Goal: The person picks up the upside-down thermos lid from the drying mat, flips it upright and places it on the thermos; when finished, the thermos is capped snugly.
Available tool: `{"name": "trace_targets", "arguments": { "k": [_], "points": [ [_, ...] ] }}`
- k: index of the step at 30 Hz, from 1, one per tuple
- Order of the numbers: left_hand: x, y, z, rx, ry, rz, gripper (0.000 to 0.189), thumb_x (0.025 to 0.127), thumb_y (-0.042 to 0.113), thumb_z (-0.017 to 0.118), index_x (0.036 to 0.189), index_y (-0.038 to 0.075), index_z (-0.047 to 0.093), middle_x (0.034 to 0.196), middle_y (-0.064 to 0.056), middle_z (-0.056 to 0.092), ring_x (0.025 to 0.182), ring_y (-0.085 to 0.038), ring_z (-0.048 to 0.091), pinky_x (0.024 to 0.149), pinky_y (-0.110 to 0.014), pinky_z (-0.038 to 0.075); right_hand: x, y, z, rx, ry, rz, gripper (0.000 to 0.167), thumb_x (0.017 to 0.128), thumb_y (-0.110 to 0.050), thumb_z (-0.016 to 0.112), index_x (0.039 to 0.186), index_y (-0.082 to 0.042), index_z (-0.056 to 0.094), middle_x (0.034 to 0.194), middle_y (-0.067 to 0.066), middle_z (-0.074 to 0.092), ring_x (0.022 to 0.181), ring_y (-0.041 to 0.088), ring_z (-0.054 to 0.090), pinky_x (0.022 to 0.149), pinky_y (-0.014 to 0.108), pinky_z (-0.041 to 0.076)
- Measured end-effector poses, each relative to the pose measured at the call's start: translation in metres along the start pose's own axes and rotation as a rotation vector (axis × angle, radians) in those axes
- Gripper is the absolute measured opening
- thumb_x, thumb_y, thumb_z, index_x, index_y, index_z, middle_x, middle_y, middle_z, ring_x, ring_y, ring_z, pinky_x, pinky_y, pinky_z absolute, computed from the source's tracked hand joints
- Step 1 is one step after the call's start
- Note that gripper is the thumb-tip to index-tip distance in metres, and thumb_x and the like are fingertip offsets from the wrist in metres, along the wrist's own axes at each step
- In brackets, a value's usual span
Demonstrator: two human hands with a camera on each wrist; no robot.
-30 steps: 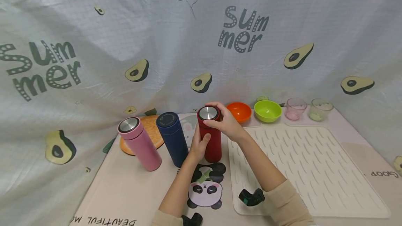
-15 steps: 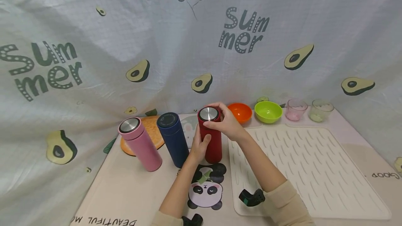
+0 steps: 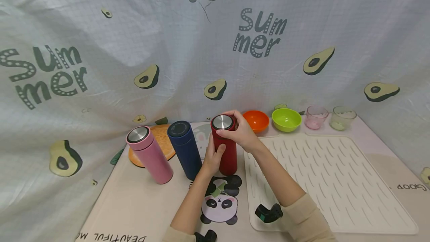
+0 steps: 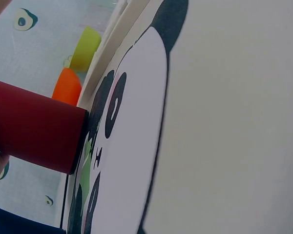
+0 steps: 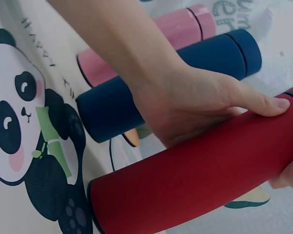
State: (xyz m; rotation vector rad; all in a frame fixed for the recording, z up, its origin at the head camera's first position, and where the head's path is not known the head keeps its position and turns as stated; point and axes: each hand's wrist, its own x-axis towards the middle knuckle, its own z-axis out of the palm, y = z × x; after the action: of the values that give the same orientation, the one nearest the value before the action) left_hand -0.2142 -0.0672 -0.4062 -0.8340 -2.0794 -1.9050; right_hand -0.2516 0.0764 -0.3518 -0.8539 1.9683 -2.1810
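A red thermos with a steel-topped lid stands upright at the middle of the table. My left hand grips its body from the left side, thumb across the front. At the top, my right hand holds the lid end, with the thumb in front and fingers reaching behind. In the right wrist view, the left hand lies along the red thermos with its thumb near the lid seam. The left wrist view has only the lower body of the thermos, its base at the panda print.
Left of the hands stand a blue thermos and a pink thermos. Behind are an orange bowl, a green bowl, a pink glass and a greenish glass. A cream mat lies right.
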Motion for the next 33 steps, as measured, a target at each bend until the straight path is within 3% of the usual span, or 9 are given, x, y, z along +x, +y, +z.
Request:
{"name": "trace_targets", "arguments": {
  "k": [7, 15, 27, 33],
  "points": [
    [0.0, -0.001, 0.001, -0.002, -0.003, 0.018, 0.082, 0.09, 0.057, 0.038, 0.137, -0.006, 0.015, 0.121, -0.03, 0.046, 0.108, -0.038, 0.048, 0.089, -0.043, 0.044, -0.003, -0.001, -0.001, 0.012, -0.058, -0.015, 0.058, 0.081, -0.014, 0.062, 0.132, 0.003, 0.039, 0.118, 0.021, 0.05, 0.099, 0.023, 0.054, 0.085, 0.032, 0.048],
    [0.0, 0.0, -0.001, -0.025, -0.008, -0.007, 0.085, 0.089, 0.058, 0.038, 0.14, -0.003, 0.011, 0.125, -0.029, 0.043, 0.112, -0.04, 0.046, 0.092, -0.047, 0.041, -0.004, -0.002, 0.006, 0.009, 0.077, 0.008, 0.054, 0.077, -0.002, 0.068, 0.124, -0.001, 0.042, 0.117, 0.015, 0.051, 0.1, 0.023, 0.054, 0.084, 0.031, 0.049],
    [-0.001, 0.0, -0.001, -0.014, -0.013, -0.004, 0.084, 0.089, 0.058, 0.038, 0.139, -0.004, 0.012, 0.123, -0.029, 0.044, 0.109, -0.038, 0.047, 0.09, -0.043, 0.043, -0.004, 0.002, 0.009, -0.023, 0.135, 0.009, 0.055, 0.074, 0.0, 0.07, 0.12, -0.002, 0.041, 0.117, 0.015, 0.049, 0.103, 0.027, 0.051, 0.084, 0.034, 0.048],
    [-0.001, 0.0, -0.002, -0.008, -0.022, -0.012, 0.084, 0.089, 0.058, 0.038, 0.14, -0.003, 0.011, 0.125, -0.028, 0.043, 0.111, -0.04, 0.047, 0.09, -0.047, 0.042, -0.004, 0.005, 0.01, -0.021, 0.154, 0.013, 0.055, 0.075, 0.0, 0.071, 0.121, -0.004, 0.041, 0.119, 0.014, 0.049, 0.104, 0.028, 0.051, 0.085, 0.034, 0.048]
  ]
}}
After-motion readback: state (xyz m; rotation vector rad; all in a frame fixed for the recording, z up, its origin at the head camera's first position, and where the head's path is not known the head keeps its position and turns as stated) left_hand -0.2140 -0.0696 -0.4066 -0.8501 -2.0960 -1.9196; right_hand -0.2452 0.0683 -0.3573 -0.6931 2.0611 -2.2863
